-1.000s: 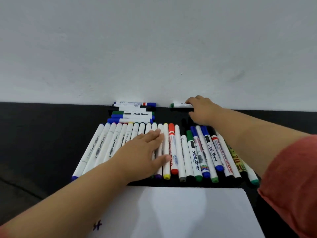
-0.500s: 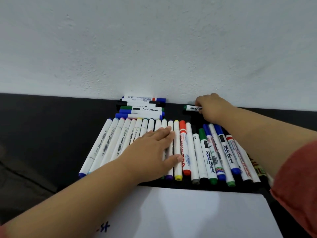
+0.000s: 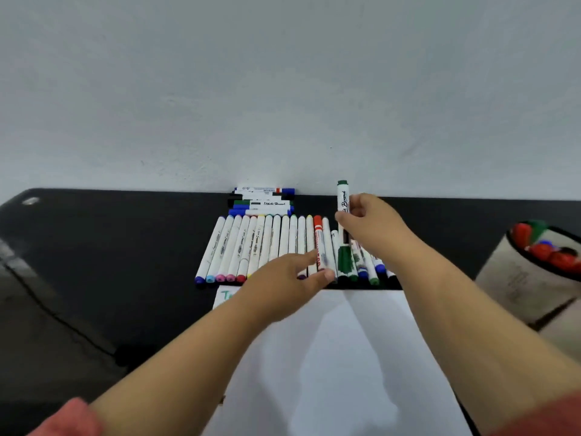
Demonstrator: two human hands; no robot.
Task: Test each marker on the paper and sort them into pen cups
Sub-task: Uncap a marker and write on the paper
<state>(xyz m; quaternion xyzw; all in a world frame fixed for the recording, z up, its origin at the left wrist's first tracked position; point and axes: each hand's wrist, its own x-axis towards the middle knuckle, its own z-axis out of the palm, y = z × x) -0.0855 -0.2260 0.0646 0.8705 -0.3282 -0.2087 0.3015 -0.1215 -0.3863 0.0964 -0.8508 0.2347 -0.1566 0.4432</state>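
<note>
The right hand holds a green marker upright above the row of markers. The left hand rests flat on that row, beside the paper.

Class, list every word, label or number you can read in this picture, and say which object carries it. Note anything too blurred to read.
"...e Board": on the white green-capped marker held upright by the right hand; its first letters are hidden by fingers.
"White Board": on a white marker in the stack by the wall.
Green writing on the white paper sheet: mostly hidden, unreadable.
Print on the row of white markers: too small.
Print on the beige pen cup: blurred.
</note>
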